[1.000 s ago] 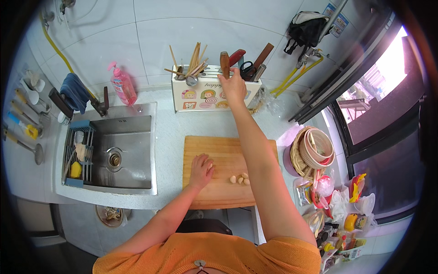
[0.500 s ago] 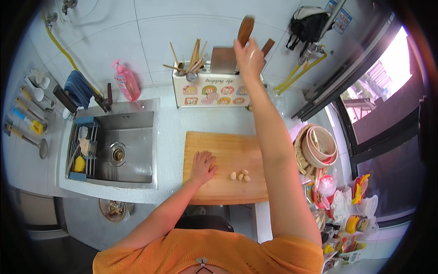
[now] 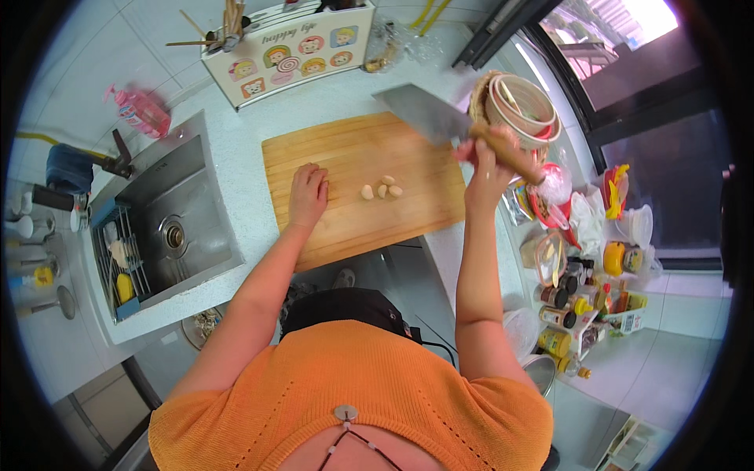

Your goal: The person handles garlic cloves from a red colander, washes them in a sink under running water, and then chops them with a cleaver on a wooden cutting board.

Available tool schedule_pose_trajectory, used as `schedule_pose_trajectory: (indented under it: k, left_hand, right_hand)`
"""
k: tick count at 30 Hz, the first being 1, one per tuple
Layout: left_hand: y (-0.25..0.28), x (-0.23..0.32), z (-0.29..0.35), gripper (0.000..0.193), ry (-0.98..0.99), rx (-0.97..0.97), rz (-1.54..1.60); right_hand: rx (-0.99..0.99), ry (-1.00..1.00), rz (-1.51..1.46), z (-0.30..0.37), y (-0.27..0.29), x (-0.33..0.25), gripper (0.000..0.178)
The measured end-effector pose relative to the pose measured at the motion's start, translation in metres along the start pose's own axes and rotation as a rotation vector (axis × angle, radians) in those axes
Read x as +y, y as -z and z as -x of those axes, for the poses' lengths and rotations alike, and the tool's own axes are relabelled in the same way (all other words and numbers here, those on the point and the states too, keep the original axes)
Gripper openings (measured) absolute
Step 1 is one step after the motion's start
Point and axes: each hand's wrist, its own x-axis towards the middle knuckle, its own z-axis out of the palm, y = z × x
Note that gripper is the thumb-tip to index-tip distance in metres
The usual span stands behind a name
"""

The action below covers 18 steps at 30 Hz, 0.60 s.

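My right hand (image 3: 484, 174) grips the wooden handle of a cleaver (image 3: 424, 111), its broad metal blade pointing left over the far right part of a wooden cutting board (image 3: 345, 145). The blade is held in the air, slightly blurred by motion. On the left part of the board my left hand (image 3: 309, 196) lies palm down with its fingers stretched out, holding nothing. Between my hands, near the board's middle, several small pale peeled garlic cloves (image 3: 367, 192) lie in a loose group.
A metal sink (image 3: 200, 228) with a dish rack (image 3: 118, 259) is at left. Behind the board stands a white knife and utensil holder (image 3: 290, 55); a pink soap bottle (image 3: 140, 112) is near the sink. Baskets (image 3: 522, 102) and several jars (image 3: 554, 297) crowd the right side.
My right hand has drawn the cleaver out of the holder and brought it down and right, above the board. My left hand stays on the board. The head view has shifted and turned.
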Motion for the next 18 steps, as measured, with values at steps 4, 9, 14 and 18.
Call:
schedule_pose_trajectory:
  k: [4,9,14,18]
  left_hand:
    - [0.001,0.0,0.001,0.027,-0.042,-0.056,0.017]
    - [0.003,0.006,0.003,0.037,-0.104,-0.2,0.007]
    - [-0.007,0.03,-0.01,0.054,-0.242,-0.381,-0.099]
    - [-0.031,0.067,-0.032,0.058,-0.401,-0.495,-0.126]
  right_hand:
    - [0.136,-0.117,0.061,0.071,0.073,0.02,0.028]
    - [0.242,-0.417,0.019,0.159,0.103,0.017,0.036]
    - [0.124,-0.835,-0.285,0.218,0.125,0.013,0.053]
    - [0.09,-0.856,-0.348,0.229,0.132,0.016,0.057]
